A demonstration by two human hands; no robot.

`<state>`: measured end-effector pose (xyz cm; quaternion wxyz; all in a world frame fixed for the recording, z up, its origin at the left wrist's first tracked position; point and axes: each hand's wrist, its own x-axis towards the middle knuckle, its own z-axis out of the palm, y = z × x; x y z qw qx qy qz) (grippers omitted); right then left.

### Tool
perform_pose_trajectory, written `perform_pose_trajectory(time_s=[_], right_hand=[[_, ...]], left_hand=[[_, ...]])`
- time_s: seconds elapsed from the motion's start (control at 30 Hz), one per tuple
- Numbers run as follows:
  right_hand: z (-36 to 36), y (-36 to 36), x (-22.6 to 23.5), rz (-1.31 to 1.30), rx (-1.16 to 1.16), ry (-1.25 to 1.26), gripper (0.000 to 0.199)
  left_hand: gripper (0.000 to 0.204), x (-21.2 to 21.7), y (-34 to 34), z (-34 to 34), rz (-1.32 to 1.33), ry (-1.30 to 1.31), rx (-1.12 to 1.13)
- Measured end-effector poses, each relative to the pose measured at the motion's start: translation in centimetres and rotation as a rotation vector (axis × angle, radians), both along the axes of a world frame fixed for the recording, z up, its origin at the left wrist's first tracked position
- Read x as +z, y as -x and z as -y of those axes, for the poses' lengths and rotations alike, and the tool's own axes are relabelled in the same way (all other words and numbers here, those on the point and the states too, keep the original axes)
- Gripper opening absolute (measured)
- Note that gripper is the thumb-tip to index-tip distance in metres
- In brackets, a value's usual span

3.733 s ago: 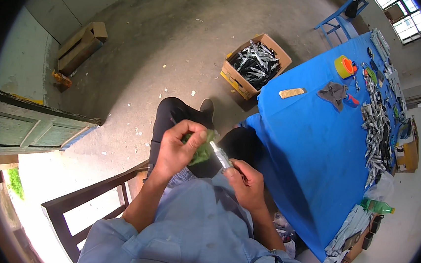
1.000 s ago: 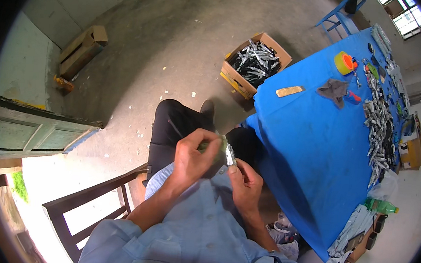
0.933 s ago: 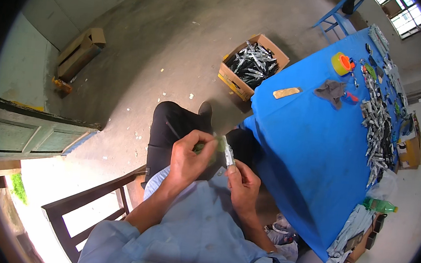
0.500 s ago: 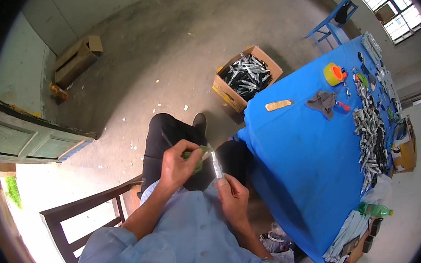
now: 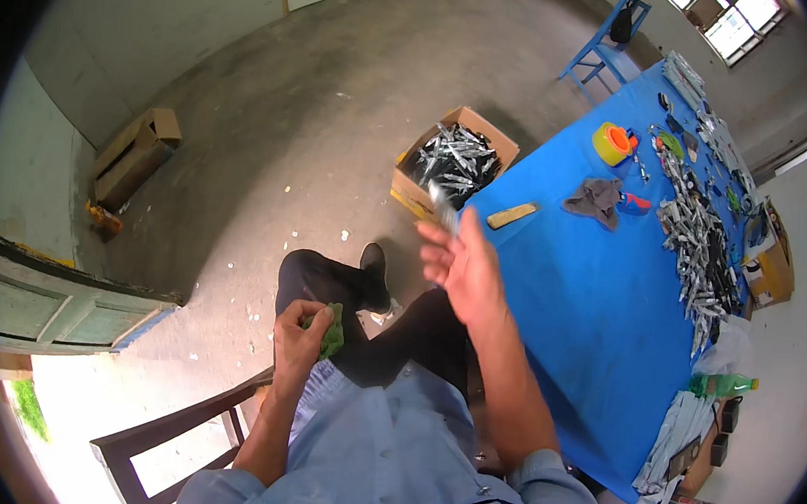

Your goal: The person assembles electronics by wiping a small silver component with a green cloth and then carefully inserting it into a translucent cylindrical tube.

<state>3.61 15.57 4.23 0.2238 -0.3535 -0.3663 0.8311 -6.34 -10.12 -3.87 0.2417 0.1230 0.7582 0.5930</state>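
Observation:
My left hand (image 5: 298, 337) is closed on a crumpled green cloth (image 5: 332, 333) above my left thigh. My right hand (image 5: 467, 268) reaches out over the table's near-left corner, palm up, thumb stretched and fingers loosely apart. Just past its fingertips is a slim silvery piece (image 5: 442, 206), smeared by motion; it looks free of the grip, though its lower end overlaps the hand. Beyond it a cardboard box (image 5: 502, 138) on the floor holds many similar shiny, slim pieces and black ones (image 5: 453, 161).
A blue-covered table (image 5: 569, 312) fills the right side. On it lie a tan strip (image 5: 513, 215), a grey rag (image 5: 593, 199), yellow tape (image 5: 612, 143) and a long pile of silvery pieces (image 5: 693, 242). A green bottle (image 5: 723, 385) lies at the table's right edge. A dark wooden armrest (image 5: 177, 416) stands at my left.
My right hand has swung forward from my lap toward the box, opening around the silvery piece. My left hand has drawn back slightly with the green cloth.

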Motion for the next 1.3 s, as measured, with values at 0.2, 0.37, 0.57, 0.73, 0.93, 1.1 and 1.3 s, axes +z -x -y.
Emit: perform_pose_trajectory(time_s=[0.2,0.37,0.57,0.73,0.93,1.1,1.3], right_hand=[[3.0,-2.7,-3.7,0.313,0.342,-0.185,0.051],[5.9,-8.8,-3.9,0.346,0.095,-0.434,0.022],[1.4,-19.0,-2.8,0.630,-0.456,-0.774,0.029],[0.1,-25.4,-5.2,0.959,-0.618,-1.175,0.017],[0.5,-24.9,-3.9,1.086,-0.551,-1.411,0.012],[-0.1,-23.7,-3.9,1.073,-0.581,-1.362,0.008],[0.3,-24.3,-3.8,1.040,-0.603,-1.368,0.010]], left_hand=[[0.019,-1.3,-0.7,-0.5,0.023,-0.059,0.006],[0.018,-2.5,0.6,0.5,0.061,-0.020,0.038],[0.017,-4.2,2.7,0.0,0.162,-0.097,0.065],[0.014,-4.4,2.8,-2.7,0.270,-0.175,0.032],[0.011,-2.3,2.0,-6.8,0.324,-0.217,-0.078],[0.009,-0.6,3.0,-9.6,0.307,-0.341,-0.168],[0.010,5.8,0.2,-15.3,0.278,-0.406,-0.410]])
